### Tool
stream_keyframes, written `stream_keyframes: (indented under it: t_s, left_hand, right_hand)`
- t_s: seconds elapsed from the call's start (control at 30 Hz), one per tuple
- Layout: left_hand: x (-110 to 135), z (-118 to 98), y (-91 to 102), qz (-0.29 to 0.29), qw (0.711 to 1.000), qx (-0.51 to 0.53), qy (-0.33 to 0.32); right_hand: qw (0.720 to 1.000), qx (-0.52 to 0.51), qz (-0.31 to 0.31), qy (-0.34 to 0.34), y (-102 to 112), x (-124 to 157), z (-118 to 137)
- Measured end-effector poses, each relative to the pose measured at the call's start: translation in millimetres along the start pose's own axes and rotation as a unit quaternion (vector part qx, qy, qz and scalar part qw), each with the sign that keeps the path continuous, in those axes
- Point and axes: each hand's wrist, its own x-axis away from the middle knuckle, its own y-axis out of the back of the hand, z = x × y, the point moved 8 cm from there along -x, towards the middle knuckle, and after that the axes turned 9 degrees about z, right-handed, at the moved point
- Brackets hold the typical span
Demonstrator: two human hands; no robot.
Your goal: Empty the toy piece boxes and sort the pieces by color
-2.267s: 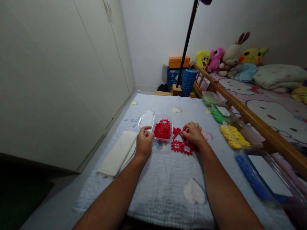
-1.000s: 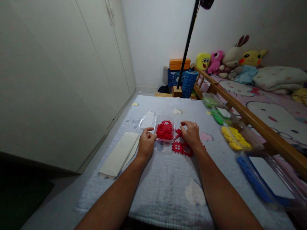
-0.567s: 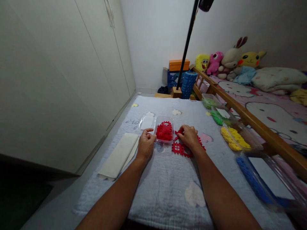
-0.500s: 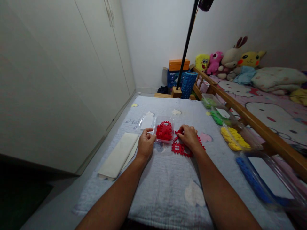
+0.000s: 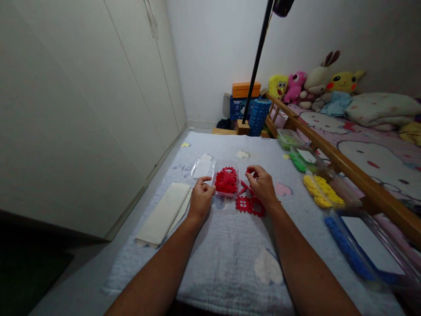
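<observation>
A clear plastic container filled with red interlocking toy pieces stands on the cloth-covered table. At its left side my left hand is closed, thumb and index finger gripping the container's edge. My right hand is raised just right of the container, its fingertips pinched on a small red building piece, mostly hidden by the fingers. Under and beside that hand lie several loose red pieces, among them a square grid panel and thin strips. The clear lid with a white label rests left of the container.
A folded cream cloth lies at the left. Along the right edge stand tubs of blue, yellow and green pieces, beside a wooden bed rail. A black pole rises behind the table.
My right hand has lifted from the loose red pieces and moved slightly up, a small red piece now between its fingertips. My left hand stays at the container's edge.
</observation>
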Motion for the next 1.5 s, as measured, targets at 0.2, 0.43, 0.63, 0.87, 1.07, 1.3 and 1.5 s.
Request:
stream_keyframes:
  t_s: [0.2, 0.43, 0.63, 0.87, 1.07, 1.3, 1.5]
  left_hand:
    - [2.2, -1.4, -2.8, 0.007, 1.0, 0.008, 0.014]
    - [-0.3, 1.8, -2.6, 0.011, 1.0, 0.006, 0.008]
    - [-0.2, 2.2, -3.1, 0.01, 1.0, -0.001, 0.006]
    - [1.5, -2.1, -3.7, 0.008, 1.0, 0.002, 0.006]
    - [0.8, -1.7, -2.6, 0.009, 1.0, 0.0, 0.007]
    - [1.2, -3.7, -3.2, 0.01, 1.0, 0.006, 0.009]
    - [1.5, -2.5, -2.6, 0.012, 1.0, -0.001, 0.009]
  right_hand:
    - [0.996, -0.048, 0.031, 0.066, -20.1, -8.0, 33.2]
    - [0.996, -0.06, 0.051, 0.043, -39.9, -31.9, 44.8]
    - [0.999, -0.002, 0.04, 0.021, -13.8, -24.0, 16.4]
    - [0.969, 0.22, 0.089, -0.062, -7.3, 5.6, -30.3]
    - [0.96, 0.256, 0.099, -0.049, -26.1, 14.5, -28.5]
    - [0.955, 0.269, 0.096, -0.077, -22.3, 12.9, -33.3]
    - [0.955, 0.261, 0.12, -0.069, -27.2, 14.0, -29.1]
